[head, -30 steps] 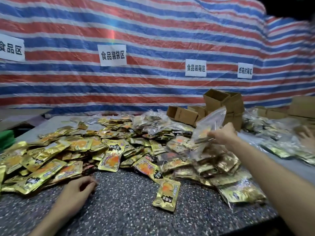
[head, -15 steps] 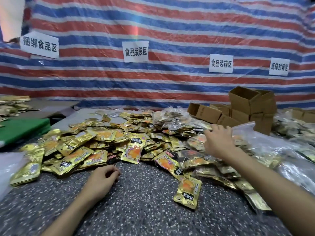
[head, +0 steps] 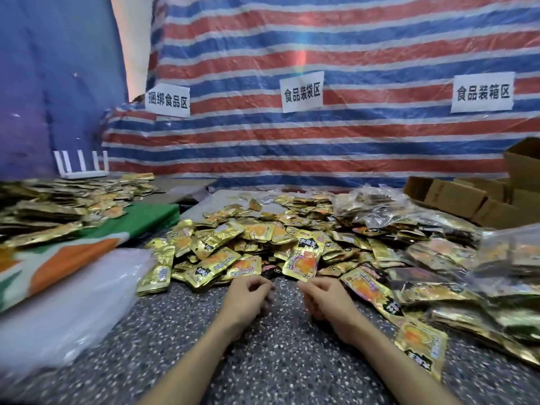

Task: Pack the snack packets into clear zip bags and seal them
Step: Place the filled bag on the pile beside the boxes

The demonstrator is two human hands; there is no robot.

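A wide heap of gold snack packets (head: 263, 238) covers the speckled table (head: 277, 355) ahead of me. My left hand (head: 248, 299) and my right hand (head: 324, 299) rest side by side on the table at the heap's near edge, fingers loosely curled, holding nothing. One gold packet (head: 302, 263) lies just beyond my right fingertips. Filled clear zip bags (head: 508, 258) are piled at the right. A stack of empty clear bags (head: 79, 299) lies at the left.
A second pile of gold packets (head: 43, 206) sits on a green and orange cloth (head: 140, 217) at far left. Open cardboard boxes (head: 467, 197) stand at back right. A striped tarp with paper signs (head: 301, 92) forms the back wall. A white rack (head: 81, 165) stands behind.
My right hand let go of the filled bag at the right pile and came back to the table beside my left hand. The view has swung left.
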